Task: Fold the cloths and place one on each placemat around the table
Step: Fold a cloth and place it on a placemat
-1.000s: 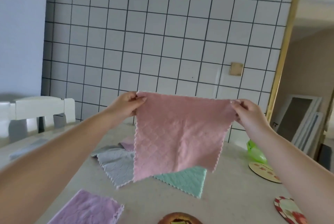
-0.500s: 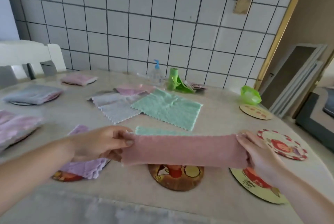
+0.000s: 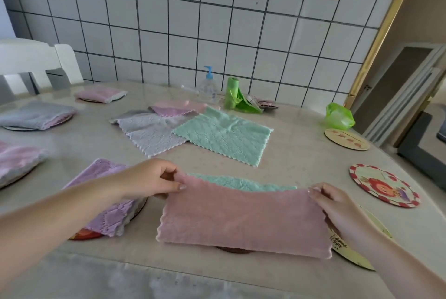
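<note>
A pink cloth (image 3: 243,217) lies folded in half near the table's front edge, its far side showing a green underside. It covers most of a round placemat (image 3: 235,250). My left hand (image 3: 154,180) pinches its far left corner and my right hand (image 3: 337,204) pinches its far right corner. A folded purple cloth (image 3: 106,211) sits on a placemat at the left. Unfolded grey (image 3: 149,133), pink (image 3: 178,107) and green (image 3: 224,135) cloths lie mid-table.
Folded cloths rest on placemats at the far left (image 3: 36,116) (image 3: 99,93) (image 3: 17,161). Bare round placemats (image 3: 383,185) (image 3: 346,139) (image 3: 350,250) sit on the right. A pump bottle (image 3: 208,86), a green bag roll (image 3: 232,93) and a green bag (image 3: 339,116) stand by the tiled wall. A white chair (image 3: 36,62) is at the left.
The pink cloth went from hanging open in the air to folded in half and lowered onto the table over the front placemat. Both hands came down with it.
</note>
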`<move>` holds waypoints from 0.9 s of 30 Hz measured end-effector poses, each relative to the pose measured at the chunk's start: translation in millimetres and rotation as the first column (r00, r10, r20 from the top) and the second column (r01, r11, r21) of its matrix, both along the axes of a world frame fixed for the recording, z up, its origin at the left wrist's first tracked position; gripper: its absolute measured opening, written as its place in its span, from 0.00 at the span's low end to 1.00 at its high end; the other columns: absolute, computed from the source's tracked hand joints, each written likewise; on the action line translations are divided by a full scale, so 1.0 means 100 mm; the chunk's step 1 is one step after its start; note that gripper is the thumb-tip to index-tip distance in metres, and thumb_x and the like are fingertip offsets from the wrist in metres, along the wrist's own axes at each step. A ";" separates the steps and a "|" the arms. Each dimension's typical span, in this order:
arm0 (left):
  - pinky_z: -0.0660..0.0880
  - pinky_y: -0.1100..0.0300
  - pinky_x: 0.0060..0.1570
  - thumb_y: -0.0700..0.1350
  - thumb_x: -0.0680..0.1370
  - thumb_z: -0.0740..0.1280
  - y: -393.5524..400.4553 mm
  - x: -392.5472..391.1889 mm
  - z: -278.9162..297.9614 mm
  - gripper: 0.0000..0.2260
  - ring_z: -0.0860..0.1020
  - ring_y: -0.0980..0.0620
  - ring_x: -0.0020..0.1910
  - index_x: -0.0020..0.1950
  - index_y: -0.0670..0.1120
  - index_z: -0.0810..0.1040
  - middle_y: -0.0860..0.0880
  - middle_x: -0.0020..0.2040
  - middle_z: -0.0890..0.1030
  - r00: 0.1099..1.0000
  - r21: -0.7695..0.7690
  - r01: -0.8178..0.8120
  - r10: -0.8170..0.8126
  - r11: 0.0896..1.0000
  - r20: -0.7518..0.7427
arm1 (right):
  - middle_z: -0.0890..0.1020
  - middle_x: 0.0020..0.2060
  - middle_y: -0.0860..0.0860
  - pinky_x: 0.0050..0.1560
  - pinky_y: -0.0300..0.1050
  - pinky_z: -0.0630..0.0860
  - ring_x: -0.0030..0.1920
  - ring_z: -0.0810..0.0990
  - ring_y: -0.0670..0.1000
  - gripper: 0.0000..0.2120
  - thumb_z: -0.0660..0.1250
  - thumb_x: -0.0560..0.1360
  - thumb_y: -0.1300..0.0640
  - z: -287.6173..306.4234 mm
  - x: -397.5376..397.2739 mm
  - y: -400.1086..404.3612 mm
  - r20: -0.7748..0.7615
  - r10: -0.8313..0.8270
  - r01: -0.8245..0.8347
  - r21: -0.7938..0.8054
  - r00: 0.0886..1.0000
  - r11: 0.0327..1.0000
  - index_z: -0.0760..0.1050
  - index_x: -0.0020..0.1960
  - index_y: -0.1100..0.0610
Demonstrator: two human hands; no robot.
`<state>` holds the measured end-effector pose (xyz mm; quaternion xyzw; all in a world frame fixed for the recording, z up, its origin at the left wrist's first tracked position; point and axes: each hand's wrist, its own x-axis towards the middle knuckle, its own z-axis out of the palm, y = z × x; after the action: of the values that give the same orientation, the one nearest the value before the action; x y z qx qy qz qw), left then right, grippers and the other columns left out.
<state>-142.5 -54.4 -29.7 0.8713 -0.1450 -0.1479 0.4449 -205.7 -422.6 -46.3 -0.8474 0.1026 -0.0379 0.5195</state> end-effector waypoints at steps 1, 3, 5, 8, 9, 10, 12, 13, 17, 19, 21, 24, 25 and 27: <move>0.77 0.60 0.39 0.42 0.73 0.71 -0.01 0.06 -0.02 0.07 0.77 0.57 0.36 0.47 0.40 0.79 0.50 0.38 0.79 0.999 0.038 -0.002 0.000 0.999 0.048 | 0.74 0.33 0.52 0.34 0.44 0.67 0.35 0.72 0.51 0.10 0.62 0.78 0.55 -0.03 0.08 0.01 0.018 0.002 -0.001 -0.061 1.000 0.998 0.76 0.40 0.57; 0.77 0.59 0.45 0.43 0.72 0.72 -0.04 0.15 -0.06 0.07 0.78 0.56 0.41 0.49 0.47 0.79 0.53 0.42 0.81 0.988 0.118 -0.021 0.003 0.993 0.151 | 0.78 0.34 0.51 0.37 0.45 0.69 0.36 0.74 0.51 0.09 0.62 0.77 0.55 -0.05 0.22 0.05 0.037 0.008 -0.001 -0.167 0.999 0.986 0.76 0.39 0.53; 0.71 0.66 0.43 0.44 0.73 0.71 -0.09 0.22 -0.07 0.09 0.77 0.60 0.40 0.51 0.51 0.77 0.55 0.40 0.79 0.978 0.171 -0.032 -0.004 0.985 0.210 | 0.81 0.37 0.51 0.40 0.47 0.69 0.38 0.76 0.51 0.09 0.62 0.77 0.55 -0.06 0.33 0.09 0.052 0.008 0.004 -0.226 0.999 0.974 0.76 0.39 0.52; 0.66 0.68 0.37 0.43 0.74 0.68 -0.15 0.30 -0.11 0.12 0.73 0.62 0.36 0.56 0.51 0.73 0.55 0.37 0.75 0.969 0.223 -0.028 -0.029 0.974 0.244 | 0.80 0.38 0.47 0.40 0.46 0.68 0.40 0.77 0.50 0.09 0.62 0.77 0.55 -0.08 0.43 0.11 0.066 0.003 0.016 -0.288 0.998 0.957 0.75 0.39 0.50; 0.66 0.67 0.36 0.42 0.75 0.67 -0.16 0.32 -0.12 0.12 0.72 0.61 0.36 0.57 0.51 0.73 0.55 0.36 0.73 0.967 0.234 -0.033 -0.028 0.972 0.252 | 0.80 0.38 0.46 0.39 0.45 0.68 0.39 0.77 0.50 0.09 0.61 0.77 0.54 -0.09 0.45 0.10 0.064 -0.002 0.021 -0.305 0.998 0.952 0.74 0.39 0.51; 0.65 0.66 0.36 0.41 0.75 0.66 -0.16 0.34 -0.13 0.13 0.71 0.60 0.35 0.58 0.51 0.72 0.55 0.36 0.71 0.966 0.241 -0.041 -0.023 0.970 0.257 | 0.79 0.37 0.47 0.37 0.45 0.67 0.38 0.76 0.49 0.09 0.60 0.78 0.54 -0.10 0.45 0.10 0.064 -0.006 0.026 -0.315 0.998 0.949 0.74 0.40 0.51; 0.67 0.62 0.39 0.41 0.75 0.66 -0.15 0.37 -0.15 0.13 0.69 0.58 0.35 0.58 0.51 0.71 0.54 0.35 0.68 0.963 0.252 -0.056 -0.014 0.966 0.268 | 0.77 0.34 0.50 0.35 0.45 0.65 0.34 0.74 0.51 0.10 0.59 0.78 0.52 -0.12 0.46 0.08 0.068 -0.014 0.035 -0.323 0.998 0.946 0.74 0.41 0.54; 0.69 0.60 0.41 0.42 0.75 0.66 -0.15 0.39 -0.16 0.13 0.69 0.58 0.34 0.59 0.51 0.70 0.54 0.35 0.67 0.963 0.258 -0.060 -0.012 0.964 0.271 | 0.77 0.33 0.52 0.34 0.45 0.65 0.33 0.74 0.51 0.10 0.59 0.78 0.52 -0.13 0.46 0.07 0.074 -0.015 0.039 -0.329 0.997 0.944 0.73 0.41 0.54; 0.64 0.62 0.35 0.42 0.75 0.66 -0.16 0.44 -0.19 0.15 0.68 0.59 0.34 0.61 0.50 0.69 0.54 0.36 0.67 0.962 0.267 -0.074 -0.002 0.961 0.274 | 0.78 0.33 0.53 0.33 0.44 0.65 0.32 0.74 0.51 0.09 0.59 0.78 0.51 -0.17 0.50 0.07 0.075 -0.022 0.048 -0.366 0.997 0.929 0.73 0.43 0.53; 0.64 0.62 0.35 0.43 0.76 0.66 -0.18 0.47 -0.20 0.16 0.70 0.58 0.36 0.63 0.49 0.69 0.54 0.36 0.68 0.963 0.276 -0.083 0.006 0.957 0.268 | 0.79 0.34 0.53 0.31 0.43 0.65 0.31 0.74 0.51 0.09 0.59 0.78 0.51 -0.18 0.54 0.07 0.081 -0.032 0.060 -0.383 0.996 0.922 0.73 0.43 0.52; 0.67 0.60 0.39 0.43 0.76 0.66 -0.19 0.50 -0.20 0.17 0.74 0.53 0.40 0.64 0.48 0.69 0.53 0.37 0.72 0.970 0.274 -0.090 0.023 0.957 0.241 | 0.80 0.34 0.53 0.30 0.43 0.64 0.30 0.73 0.50 0.09 0.59 0.78 0.51 -0.20 0.58 0.08 0.097 -0.042 0.078 -0.395 0.994 0.916 0.73 0.42 0.52; 0.69 0.59 0.43 0.45 0.76 0.66 -0.19 0.56 -0.22 0.18 0.76 0.52 0.44 0.65 0.47 0.68 0.54 0.38 0.73 0.977 0.287 -0.097 0.036 0.953 0.212 | 0.80 0.34 0.52 0.30 0.44 0.66 0.30 0.74 0.51 0.09 0.59 0.78 0.50 -0.23 0.61 0.07 0.114 -0.048 0.092 -0.413 0.992 0.906 0.72 0.43 0.53; 0.69 0.60 0.41 0.45 0.76 0.66 -0.19 0.58 -0.22 0.18 0.75 0.53 0.43 0.65 0.48 0.68 0.54 0.38 0.73 0.977 0.293 -0.098 0.036 0.951 0.211 | 0.80 0.34 0.52 0.31 0.44 0.66 0.31 0.75 0.52 0.09 0.59 0.78 0.50 -0.24 0.62 0.07 0.115 -0.050 0.094 -0.416 0.992 0.904 0.72 0.43 0.52; 0.67 0.61 0.38 0.46 0.76 0.67 -0.20 0.62 -0.24 0.19 0.73 0.57 0.39 0.65 0.47 0.68 0.55 0.38 0.72 0.977 0.309 -0.105 0.040 0.945 0.209 | 0.80 0.35 0.51 0.31 0.44 0.67 0.32 0.76 0.53 0.08 0.60 0.78 0.50 -0.24 0.64 0.07 0.117 -0.065 0.109 -0.417 0.991 0.902 0.73 0.44 0.52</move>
<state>-80.8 -74.1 -53.4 0.9467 -0.1308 -0.0647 0.2870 -141.5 -415.7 -70.5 -0.9312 0.1035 -0.1250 0.3263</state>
